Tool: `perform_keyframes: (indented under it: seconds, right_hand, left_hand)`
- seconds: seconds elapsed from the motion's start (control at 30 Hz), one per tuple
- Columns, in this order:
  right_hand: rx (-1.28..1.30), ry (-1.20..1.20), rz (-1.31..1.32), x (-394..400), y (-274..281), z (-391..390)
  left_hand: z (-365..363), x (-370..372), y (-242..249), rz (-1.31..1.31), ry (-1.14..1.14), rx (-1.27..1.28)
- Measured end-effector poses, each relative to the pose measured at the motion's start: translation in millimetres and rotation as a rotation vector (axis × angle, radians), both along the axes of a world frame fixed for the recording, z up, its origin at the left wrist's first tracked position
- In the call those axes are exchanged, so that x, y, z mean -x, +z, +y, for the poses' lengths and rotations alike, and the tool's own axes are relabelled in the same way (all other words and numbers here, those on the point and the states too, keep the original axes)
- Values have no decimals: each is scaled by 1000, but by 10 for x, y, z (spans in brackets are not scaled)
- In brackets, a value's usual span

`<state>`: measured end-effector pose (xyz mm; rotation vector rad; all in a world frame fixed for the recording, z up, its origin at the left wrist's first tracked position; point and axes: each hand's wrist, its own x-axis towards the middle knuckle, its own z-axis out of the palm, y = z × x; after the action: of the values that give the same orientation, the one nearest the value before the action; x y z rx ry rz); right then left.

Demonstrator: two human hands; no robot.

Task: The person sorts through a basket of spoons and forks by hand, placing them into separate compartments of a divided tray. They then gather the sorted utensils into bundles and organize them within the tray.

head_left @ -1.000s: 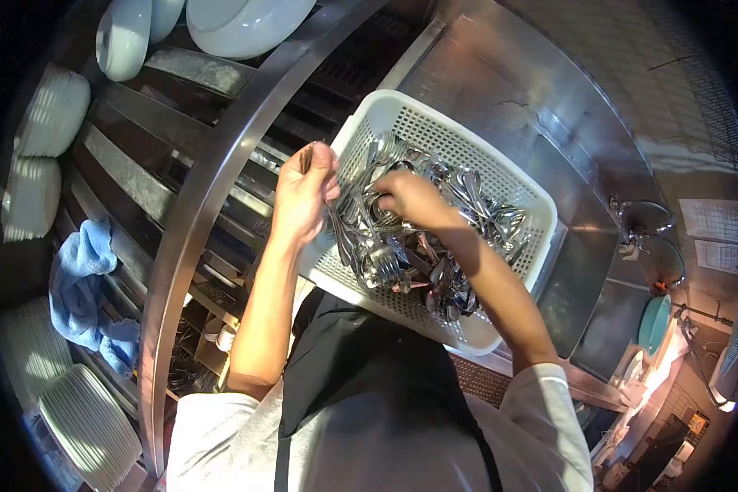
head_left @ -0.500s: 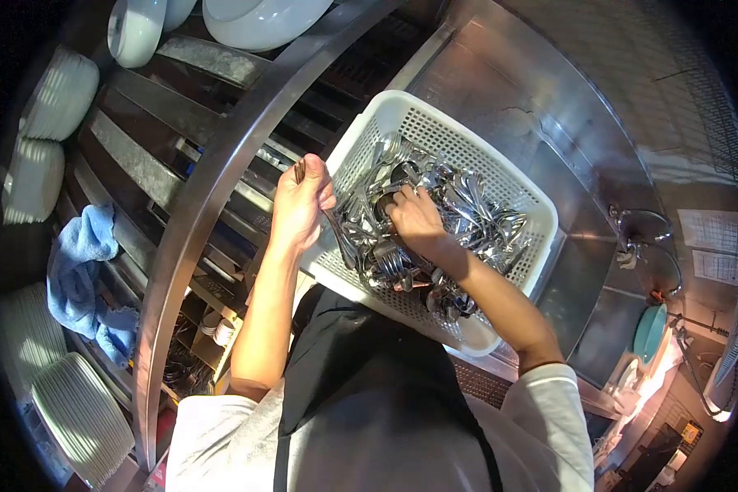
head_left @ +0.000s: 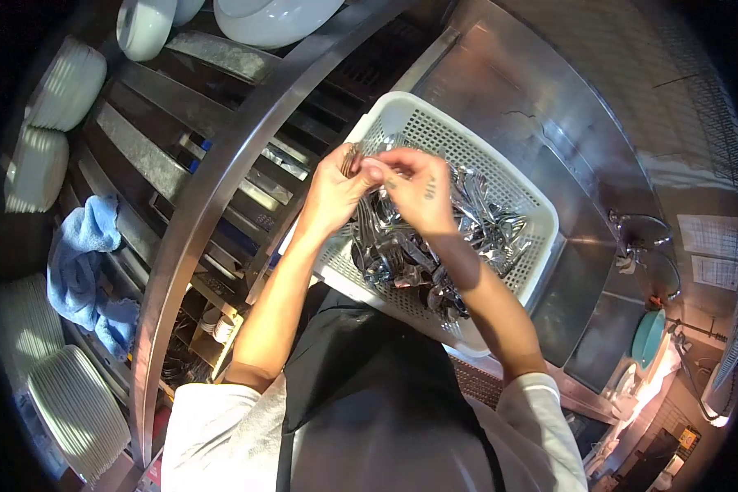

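A white perforated plastic basket (head_left: 500, 172) holds a jumbled heap of metal cutlery (head_left: 402, 254), with forks and spoons among it. Above the basket's left side, my left hand (head_left: 332, 193) is closed around a small bunch of cutlery (head_left: 350, 157), whose ends stick up past the fingers; the kind of pieces is hard to make out. My right hand (head_left: 422, 189) meets it there, thumb and fingertips pinched together against the left thumb. Whatever the right fingers hold is hidden.
The basket rests on a stainless steel counter (head_left: 484, 74) beside a sink (head_left: 578, 295) with a faucet (head_left: 631, 230). To the left, a slatted metal rack (head_left: 139, 164) bears stacked white plates (head_left: 78, 410), bowls (head_left: 66, 86) and a blue towel (head_left: 86, 262). A curved steel rail (head_left: 221, 180) runs between.
My right hand has lifted out of the cutlery heap and moved up and left to my left hand. The left hand has shifted right, over the basket, still with its bunch of cutlery.
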<state>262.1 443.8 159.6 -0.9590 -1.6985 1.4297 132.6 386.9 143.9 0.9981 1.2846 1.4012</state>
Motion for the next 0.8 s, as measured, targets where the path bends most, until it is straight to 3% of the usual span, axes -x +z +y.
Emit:
perform_keyframes:
  seconds: [0.07, 0.13, 0.17, 0.2, 0.27, 0.33, 0.37, 0.4, 0.47, 0.5, 0.57, 0.6, 0.67, 0.73, 0.8]
  right_hand:
    - [52, 76, 21, 64, 2, 39]
    - [256, 331, 79, 63, 147, 83]
    - [11, 365, 152, 85, 86, 106]
    - [-137, 252, 82, 66, 115, 120]
    - [-79, 53, -187, 61, -25, 153]
    - [-173, 350, -205, 40, -545, 50]
    - [-236, 528, -483, 48, -671, -31]
    - [-348, 697, -595, 39, -796, -109]
    - [-794, 560, -934, 146, -1132, -412]
    - [-798, 560, -931, 180, -1189, -479]
    - [-1089, 429, -866, 205, -1298, -551]
    - [-1090, 432, -864, 200, -1302, -560]
    - [-1120, 676, -855, 207, -1303, -560]
    - [-1103, 694, -901, 253, -1196, -558]
    - [-878, 760, -947, 348, -1196, -526]
  left_hand:
    - [-12, 24, 36, -58, 52, 6]
    - [-106, 53, 221, -5, 126, 78]
    - [-137, 100, 123, 223, 170, 114]
    - [-185, 157, 69, 223, 179, 117]
    - [-278, 249, -22, 308, 364, 190]
    - [-391, 218, 142, -74, 440, 104]
    - [-463, 246, 152, -83, 402, 69]
    - [-521, 281, 166, -93, 367, 28]
    - [-644, 351, 210, -127, 330, -24]
    - [-702, 406, 237, -99, 336, -26]
    - [-755, 428, 275, -82, 388, -67]
    - [-764, 414, 312, -132, 413, -115]
    - [-764, 415, 341, -160, 502, -126]
    - [-787, 432, 311, -148, 464, -117]
    - [-801, 419, 291, -143, 427, -110]
